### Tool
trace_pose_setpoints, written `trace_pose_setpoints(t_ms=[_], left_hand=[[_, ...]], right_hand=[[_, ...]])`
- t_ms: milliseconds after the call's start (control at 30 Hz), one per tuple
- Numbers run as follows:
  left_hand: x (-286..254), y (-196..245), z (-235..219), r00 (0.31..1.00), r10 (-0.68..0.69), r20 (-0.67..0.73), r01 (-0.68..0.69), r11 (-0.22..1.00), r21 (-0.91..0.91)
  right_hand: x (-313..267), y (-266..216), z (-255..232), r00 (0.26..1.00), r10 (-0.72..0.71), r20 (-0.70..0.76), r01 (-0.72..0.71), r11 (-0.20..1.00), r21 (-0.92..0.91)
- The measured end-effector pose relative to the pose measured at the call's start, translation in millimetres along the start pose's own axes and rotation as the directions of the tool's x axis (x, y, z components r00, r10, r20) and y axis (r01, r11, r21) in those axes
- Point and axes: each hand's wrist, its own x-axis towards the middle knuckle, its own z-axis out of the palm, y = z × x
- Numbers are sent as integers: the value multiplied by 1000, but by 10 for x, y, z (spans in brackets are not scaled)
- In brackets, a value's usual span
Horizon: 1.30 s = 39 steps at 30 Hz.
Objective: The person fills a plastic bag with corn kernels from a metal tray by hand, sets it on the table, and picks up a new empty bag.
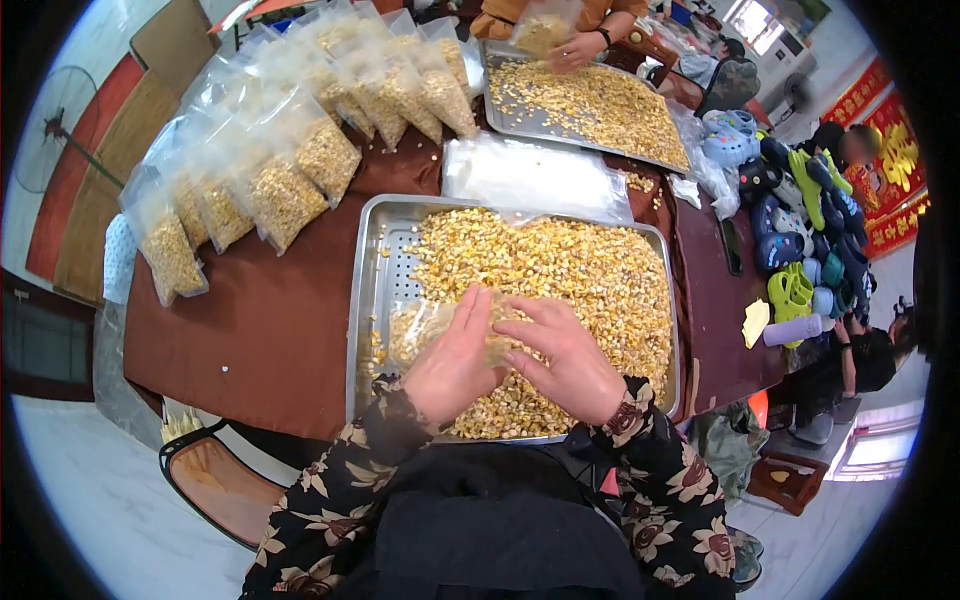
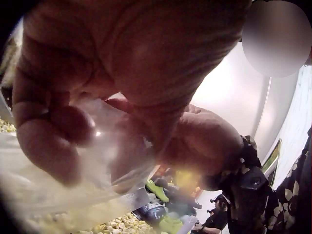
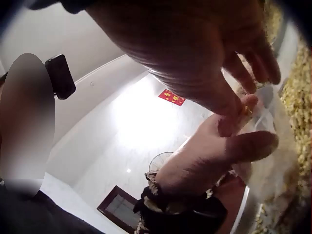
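I judge this bag (image 1: 412,335) soft, slippery, best held at its mouth; left hand (image 1: 452,362) pinches it, right hand (image 1: 572,365) unclear.

Glossy plastic bag (image 1: 418,335), smooth metal tray (image 1: 400,268), matt tablecloth (image 1: 250,350)

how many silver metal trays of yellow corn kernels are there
2. The near silver metal tray lies beneath the left hand and right hand; the far silver metal tray sits beyond the flat clear plastic bags. Others may be hidden.
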Motion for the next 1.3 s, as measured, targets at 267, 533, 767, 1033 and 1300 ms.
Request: trace_pose_setpoints(t_ms=[267,533,767,1033,1300], left_hand=[[3,82,-93,997,-22,73,21,1000,13],[15,111,-97,992,-49,113,45,998,38],[13,79,-80,995,-31,93,29,999,26],[24,31,-49,996,-13,89,8,998,58],[22,-12,5,998,-9,70,6,999,43]], right_hand=[[-316,518,16,961,275,1,-245,858,-452],[-455,591,156,908,419,23,-336,757,-560],[-435,929,250,951,281,-131,-306,921,-240],[-212,759,-60,892,449,-45,-442,889,120],[8,138,-63,884,439,162,-459,744,486]])
